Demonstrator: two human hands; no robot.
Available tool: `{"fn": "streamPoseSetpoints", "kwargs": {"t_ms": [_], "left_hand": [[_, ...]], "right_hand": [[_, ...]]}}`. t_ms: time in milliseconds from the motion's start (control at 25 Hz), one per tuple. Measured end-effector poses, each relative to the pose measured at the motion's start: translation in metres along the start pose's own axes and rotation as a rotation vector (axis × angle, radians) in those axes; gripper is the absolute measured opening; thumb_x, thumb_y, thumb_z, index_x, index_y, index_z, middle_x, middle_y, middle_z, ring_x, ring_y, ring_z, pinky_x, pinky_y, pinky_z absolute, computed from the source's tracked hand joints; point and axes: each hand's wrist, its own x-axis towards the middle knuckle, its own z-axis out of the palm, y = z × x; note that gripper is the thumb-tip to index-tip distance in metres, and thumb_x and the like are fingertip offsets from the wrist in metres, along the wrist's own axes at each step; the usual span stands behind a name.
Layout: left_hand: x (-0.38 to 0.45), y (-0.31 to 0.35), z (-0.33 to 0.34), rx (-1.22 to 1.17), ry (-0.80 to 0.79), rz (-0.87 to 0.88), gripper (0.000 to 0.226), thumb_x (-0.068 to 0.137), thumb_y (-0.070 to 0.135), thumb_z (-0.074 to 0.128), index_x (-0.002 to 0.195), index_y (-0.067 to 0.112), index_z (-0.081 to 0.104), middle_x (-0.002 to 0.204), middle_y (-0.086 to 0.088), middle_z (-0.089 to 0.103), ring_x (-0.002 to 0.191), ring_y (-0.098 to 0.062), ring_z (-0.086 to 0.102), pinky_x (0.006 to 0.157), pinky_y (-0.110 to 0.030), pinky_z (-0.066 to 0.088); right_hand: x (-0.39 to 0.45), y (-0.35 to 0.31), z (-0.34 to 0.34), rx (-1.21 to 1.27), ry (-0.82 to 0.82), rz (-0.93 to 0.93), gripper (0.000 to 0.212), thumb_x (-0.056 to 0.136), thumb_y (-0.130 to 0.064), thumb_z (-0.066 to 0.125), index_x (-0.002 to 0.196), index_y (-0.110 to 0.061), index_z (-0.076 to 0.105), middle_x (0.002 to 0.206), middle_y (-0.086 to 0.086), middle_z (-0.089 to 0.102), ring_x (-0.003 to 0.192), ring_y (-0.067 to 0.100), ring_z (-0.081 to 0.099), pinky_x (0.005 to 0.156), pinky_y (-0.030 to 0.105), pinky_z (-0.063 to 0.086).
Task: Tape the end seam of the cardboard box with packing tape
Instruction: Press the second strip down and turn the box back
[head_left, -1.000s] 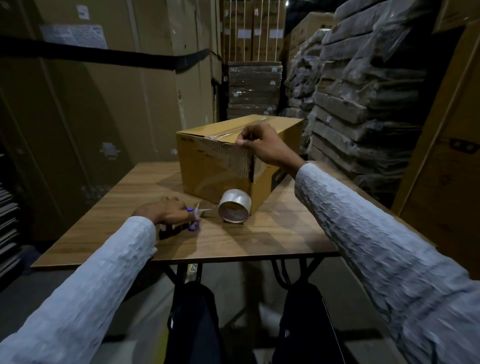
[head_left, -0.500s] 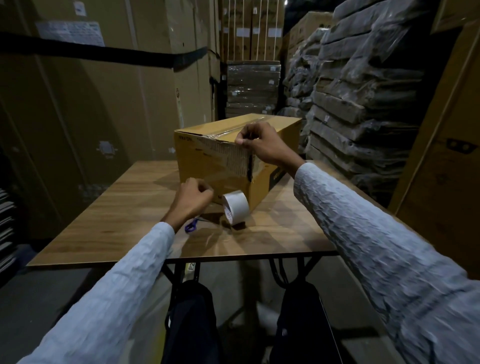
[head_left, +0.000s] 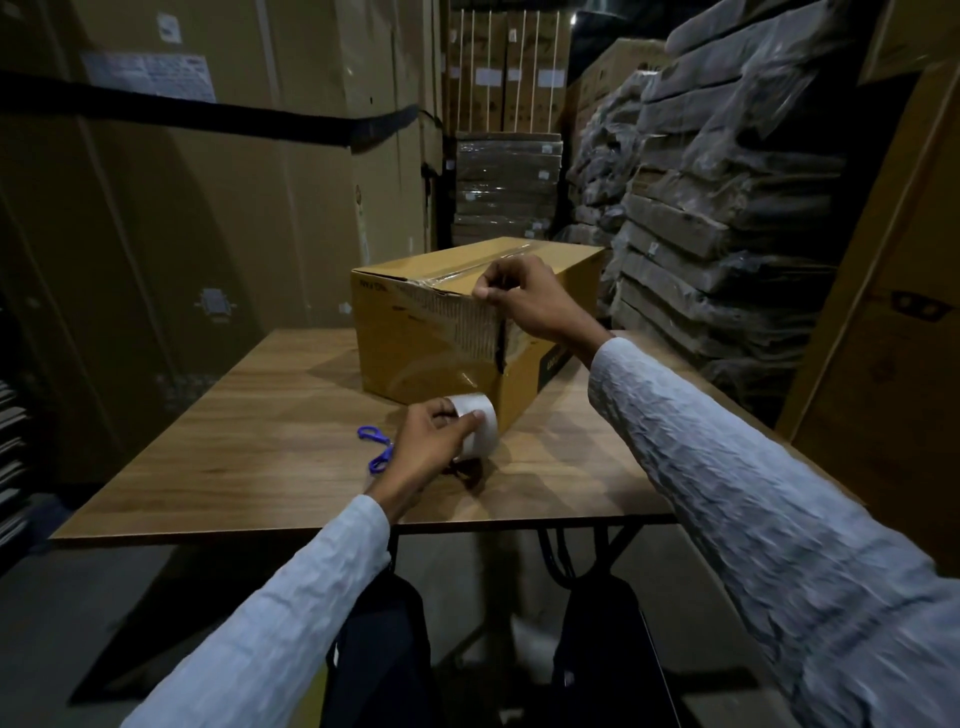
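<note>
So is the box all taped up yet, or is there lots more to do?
Partly. Clear tape already runs along the top of the cardboard box and down over its near end. Now the right hand presses the top edge there, and the left hand holds the tape roll. Left: cutting the tape, probably with the blue scissors on the table.

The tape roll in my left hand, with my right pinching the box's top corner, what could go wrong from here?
1. The stretch of tape between the tape roll and the cardboard box looks wrinkled on the end face; it may crease instead of sealing.
2. If the right hand lets go, the end could peel off.
3. The scissors lie beside the left hand, which might knock them.
</note>
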Motion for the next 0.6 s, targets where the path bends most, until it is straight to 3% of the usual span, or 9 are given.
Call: {"fn": "streamPoseSetpoints", "kwargs": {"t_ms": [160,200,280,320,440,600], "left_hand": [[-0.005,0.007,-0.012,-0.003,0.032,0.055,0.034,0.083,0.034,0.081,0.108,0.012,0.073,0.102,-0.01,0.075,0.098,-0.03,0.072,0.074,-0.045,0.064],[-0.005,0.01,-0.017,0.035,0.043,0.085,0.032,0.083,0.033,0.081,0.105,0.012,0.073,0.102,-0.008,0.073,0.097,-0.027,0.07,0.074,-0.042,0.063],[-0.005,0.016,-0.025,0.15,0.073,0.157,0.018,0.086,0.029,0.079,0.082,0.017,0.066,0.082,-0.003,0.064,0.081,-0.019,0.063,0.068,-0.03,0.055],[-0.006,0.018,-0.028,0.21,0.088,0.18,0.024,0.087,0.027,0.078,0.075,0.02,0.059,0.075,-0.001,0.057,0.074,-0.018,0.057,0.063,-0.026,0.05],[-0.015,0.019,-0.029,0.357,0.062,0.176,0.022,0.086,0.024,0.079,0.078,0.023,0.058,0.075,0.003,0.057,0.072,-0.013,0.057,0.05,-0.015,0.044],[-0.024,0.019,-0.019,0.765,-0.132,0.316,0.012,0.081,0.028,0.076,0.077,0.029,0.064,0.073,0.012,0.066,0.075,-0.009,0.067,0.055,-0.019,0.043]], "right_hand": [[-0.002,-0.002,-0.005,0.064,0.026,0.016,0.01,0.101,-0.017,0.06,0.101,-0.009,0.066,0.092,-0.001,0.065,0.083,0.008,0.062,0.071,0.023,0.051],[-0.002,-0.003,-0.006,0.077,0.032,0.018,0.01,0.101,-0.016,0.06,0.101,-0.009,0.066,0.092,0.0,0.065,0.083,0.009,0.062,0.071,0.024,0.052],[-0.003,-0.004,-0.007,0.125,0.062,0.023,0.012,0.101,-0.016,0.06,0.102,-0.006,0.067,0.093,0.002,0.065,0.083,0.007,0.062,0.071,0.021,0.053],[-0.003,-0.004,-0.009,0.163,0.088,0.032,0.012,0.101,-0.016,0.061,0.103,-0.007,0.068,0.093,0.001,0.065,0.081,0.002,0.062,0.068,0.016,0.051],[-0.003,-0.006,-0.019,0.236,0.131,0.052,0.01,0.101,-0.017,0.061,0.101,-0.012,0.068,0.091,-0.003,0.064,0.074,-0.006,0.059,0.062,0.011,0.047],[-0.007,-0.003,-0.029,0.298,0.136,0.059,0.012,0.101,-0.019,0.062,0.101,-0.01,0.07,0.09,-0.001,0.065,0.081,0.01,0.058,0.065,0.023,0.049]]}}
